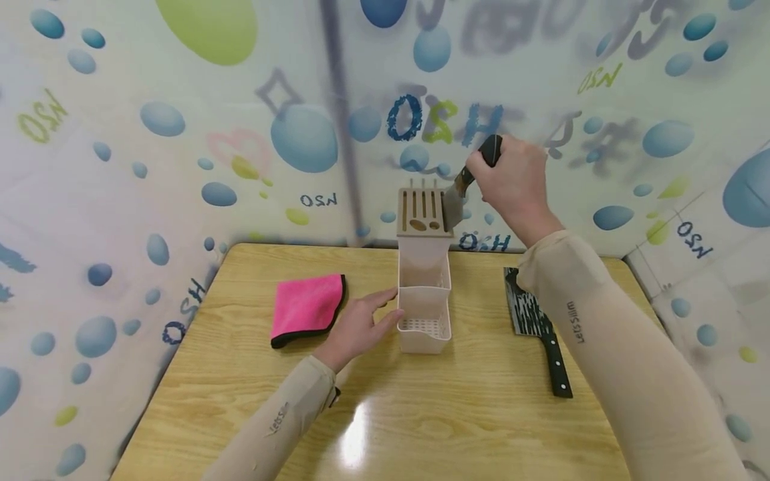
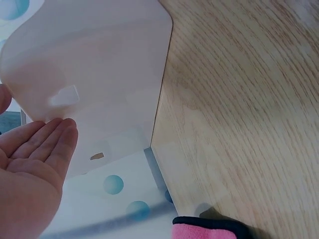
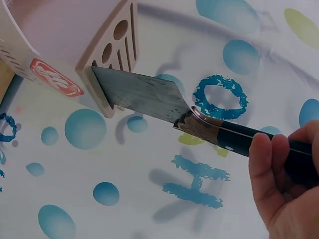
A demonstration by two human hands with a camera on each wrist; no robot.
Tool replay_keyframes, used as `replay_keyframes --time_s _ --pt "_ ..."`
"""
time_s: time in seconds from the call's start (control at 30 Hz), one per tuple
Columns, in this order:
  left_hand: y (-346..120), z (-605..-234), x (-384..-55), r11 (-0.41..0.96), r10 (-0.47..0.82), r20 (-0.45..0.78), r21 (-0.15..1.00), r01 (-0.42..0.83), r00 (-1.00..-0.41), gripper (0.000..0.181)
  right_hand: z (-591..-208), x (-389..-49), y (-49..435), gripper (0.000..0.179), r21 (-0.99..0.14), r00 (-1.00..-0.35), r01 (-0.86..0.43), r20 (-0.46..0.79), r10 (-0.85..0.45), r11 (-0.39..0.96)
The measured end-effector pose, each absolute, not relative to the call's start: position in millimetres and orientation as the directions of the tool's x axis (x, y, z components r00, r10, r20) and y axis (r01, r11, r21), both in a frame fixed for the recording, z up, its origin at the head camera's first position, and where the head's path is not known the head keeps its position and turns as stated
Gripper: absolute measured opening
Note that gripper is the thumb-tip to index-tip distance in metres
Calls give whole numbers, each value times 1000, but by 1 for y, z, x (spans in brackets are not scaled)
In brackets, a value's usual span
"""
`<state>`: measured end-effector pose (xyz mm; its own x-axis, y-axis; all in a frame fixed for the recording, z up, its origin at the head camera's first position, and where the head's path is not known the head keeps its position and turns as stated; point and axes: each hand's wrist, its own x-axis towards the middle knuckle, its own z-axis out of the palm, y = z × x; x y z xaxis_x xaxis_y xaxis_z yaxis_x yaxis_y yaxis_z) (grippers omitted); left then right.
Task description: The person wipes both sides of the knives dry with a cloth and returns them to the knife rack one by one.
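A pale plastic knife holder [image 1: 424, 344] stands on the table, with a slotted top panel [image 3: 119, 45] at its tall back and two stepped bins in front. My right hand [image 1: 514, 177] grips the black handle of a kitchen knife [image 3: 142, 94] above the holder. The knife's blade tip is inside the end slot of the panel, with most of the broad blade showing outside it. My left hand [image 1: 361, 327] touches the holder's left wall with nearly straight fingers [image 2: 60, 139].
A pink cloth [image 1: 307, 304] with black edging lies to the left of the holder. At the right, a cleaver [image 1: 525, 307] with a black-and-silver blade rests on the wooden table [image 1: 481, 414]. The patterned wall [image 1: 373, 87] stands close behind the holder.
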<state>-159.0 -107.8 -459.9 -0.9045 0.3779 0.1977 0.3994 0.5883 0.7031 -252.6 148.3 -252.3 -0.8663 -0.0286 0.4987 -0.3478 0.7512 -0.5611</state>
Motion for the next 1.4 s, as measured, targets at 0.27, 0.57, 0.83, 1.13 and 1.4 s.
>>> replay_keyframes --time_s 0.27,0.57,0.83,1.13,1.4 --pt "-110 -460 -161 590 369 207 701 401 -906 52 -252 -265 139 38 -550 -885 -322 463 -40 771" --pt "-110 -462 -162 571 367 204 721 393 -908 51 -254 -277 130 41 -528 -905 -296 421 -57 796" --pt "-109 -463 -161 571 365 215 716 401 -906 51 -260 -285 128 39 -555 -934 -240 357 -33 797" --pt "-108 -463 -159 572 364 191 727 381 -912 51 -268 -292 127 30 -572 -961 -170 276 -7 802" --pt "-106 -464 -160 542 378 210 740 399 -902 50 -275 -295 127 41 -606 -973 -133 230 13 784"
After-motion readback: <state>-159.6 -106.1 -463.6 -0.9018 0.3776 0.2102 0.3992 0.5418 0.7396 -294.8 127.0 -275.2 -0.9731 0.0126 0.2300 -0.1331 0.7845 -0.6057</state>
